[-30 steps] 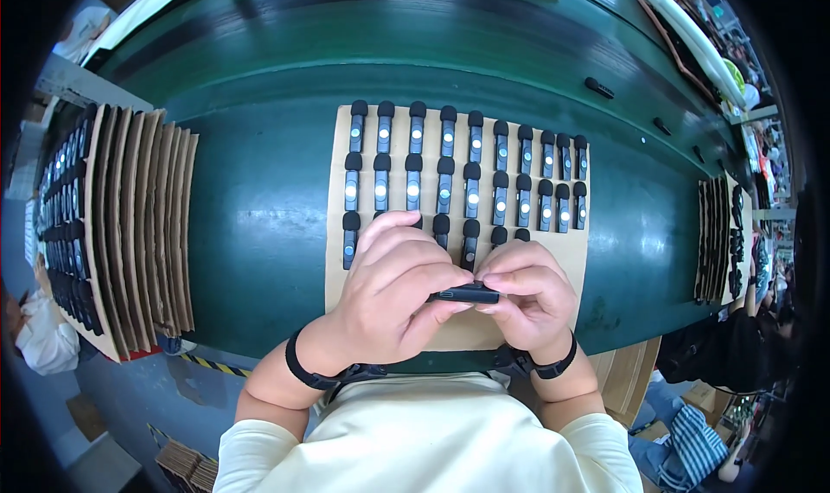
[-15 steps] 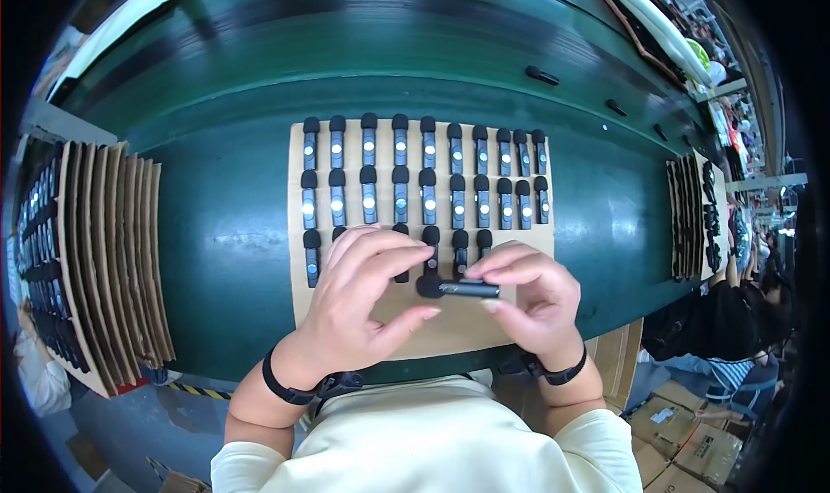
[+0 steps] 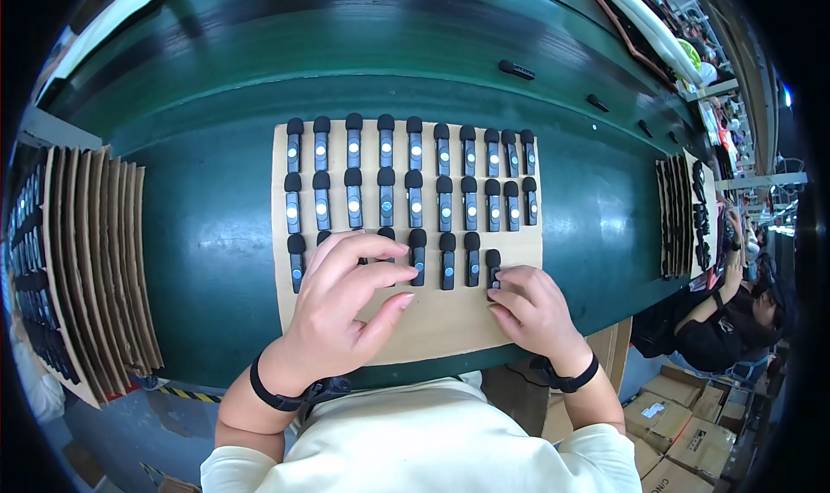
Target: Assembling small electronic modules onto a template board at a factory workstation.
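A cardboard sheet (image 3: 415,329) lies on the green work surface, with small black foam-tipped microphones (image 3: 416,147) laid out on it in three rows. My right hand (image 3: 536,310) pinches the lower end of one microphone (image 3: 494,264) at the right end of the nearest row. This microphone lies upright in line with its neighbours, foam tip pointing away from me. Over the left part of that row hovers my left hand (image 3: 346,298), its fingers curved and thumb apart, with nothing in it. It partly covers several microphones there.
Upright cardboard sheets carrying microphones form a stack (image 3: 99,268) at the left and another stack (image 3: 679,216) at the right. A few loose microphones (image 3: 517,69) lie on the far green surface. Cardboard boxes (image 3: 683,424) stand low at the right, near a seated person (image 3: 726,324).
My right hand has lowered the microphone, turned it from sideways to lengthwise, and brought it to the row's right end. My left hand has moved slightly away from it.
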`<state>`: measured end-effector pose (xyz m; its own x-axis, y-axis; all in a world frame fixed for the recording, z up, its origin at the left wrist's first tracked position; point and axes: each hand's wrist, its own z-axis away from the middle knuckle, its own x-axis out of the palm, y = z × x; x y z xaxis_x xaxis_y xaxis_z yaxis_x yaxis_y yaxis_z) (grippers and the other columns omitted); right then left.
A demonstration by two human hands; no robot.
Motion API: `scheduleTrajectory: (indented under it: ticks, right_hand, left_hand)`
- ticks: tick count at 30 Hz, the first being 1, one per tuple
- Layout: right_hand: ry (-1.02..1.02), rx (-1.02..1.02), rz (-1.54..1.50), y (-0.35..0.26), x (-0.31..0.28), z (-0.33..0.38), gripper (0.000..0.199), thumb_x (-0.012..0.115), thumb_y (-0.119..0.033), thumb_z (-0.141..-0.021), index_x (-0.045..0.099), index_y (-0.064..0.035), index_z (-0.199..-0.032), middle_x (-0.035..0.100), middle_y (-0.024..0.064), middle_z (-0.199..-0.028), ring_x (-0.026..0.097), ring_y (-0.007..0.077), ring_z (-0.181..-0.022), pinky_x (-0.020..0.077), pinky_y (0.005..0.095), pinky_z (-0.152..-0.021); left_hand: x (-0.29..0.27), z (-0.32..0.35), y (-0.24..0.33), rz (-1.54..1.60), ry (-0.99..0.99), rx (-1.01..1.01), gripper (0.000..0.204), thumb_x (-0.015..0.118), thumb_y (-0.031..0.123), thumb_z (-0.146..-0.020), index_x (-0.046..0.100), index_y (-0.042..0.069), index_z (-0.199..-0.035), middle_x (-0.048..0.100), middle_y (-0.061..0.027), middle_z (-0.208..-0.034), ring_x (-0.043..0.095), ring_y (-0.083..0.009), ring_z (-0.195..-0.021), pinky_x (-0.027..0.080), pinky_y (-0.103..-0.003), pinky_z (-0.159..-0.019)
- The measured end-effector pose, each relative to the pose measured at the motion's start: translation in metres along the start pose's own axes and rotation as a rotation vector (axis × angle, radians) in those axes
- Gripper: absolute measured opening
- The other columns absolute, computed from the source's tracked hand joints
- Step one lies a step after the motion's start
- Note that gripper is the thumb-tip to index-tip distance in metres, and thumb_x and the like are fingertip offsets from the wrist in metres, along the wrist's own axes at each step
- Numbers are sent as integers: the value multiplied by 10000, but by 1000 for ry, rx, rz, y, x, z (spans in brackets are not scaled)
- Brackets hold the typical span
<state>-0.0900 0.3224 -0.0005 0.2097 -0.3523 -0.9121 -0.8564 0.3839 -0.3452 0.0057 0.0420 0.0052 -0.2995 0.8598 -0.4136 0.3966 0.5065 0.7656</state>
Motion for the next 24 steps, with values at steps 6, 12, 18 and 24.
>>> scheduleTrajectory:
  ticks: [6,12,18,24]
  right_hand:
    - [42,2,61,11,11,-3,316,763,-34,-694,643,-73,-983,602,111,-1058,625,292,-931,524,387,-765]
    - [12,48,-15,11,-2,-14,333,756,-22,-701,641,-52,-1011,606,136,-1080,625,311,-957,526,394,-796]
    - [20,67,-7,38,-50,-70,341,743,-28,-733,622,-34,-1052,605,157,-1106,601,339,-1033,495,403,-892]
    - [-59,32,205,110,-58,-158,331,698,-54,-800,596,-19,-1114,595,156,-1149,551,354,-1125,443,401,-985]
  left_hand:
    - [1,0,0,2,-22,-12,250,716,6,-736,664,26,-979,620,-156,-1086,591,-304,-977,469,-401,-881]
    - [1,0,0,10,-25,-30,240,713,-1,-737,663,25,-970,610,-158,-1112,591,-297,-978,476,-388,-870]
    - [-1,1,0,39,-24,-54,236,712,-7,-735,663,22,-964,604,-159,-1125,596,-295,-989,479,-379,-869]
    - [-1,0,-7,40,20,-76,225,688,-38,-744,664,18,-961,605,-156,-1111,604,-289,-1012,483,-376,-872]
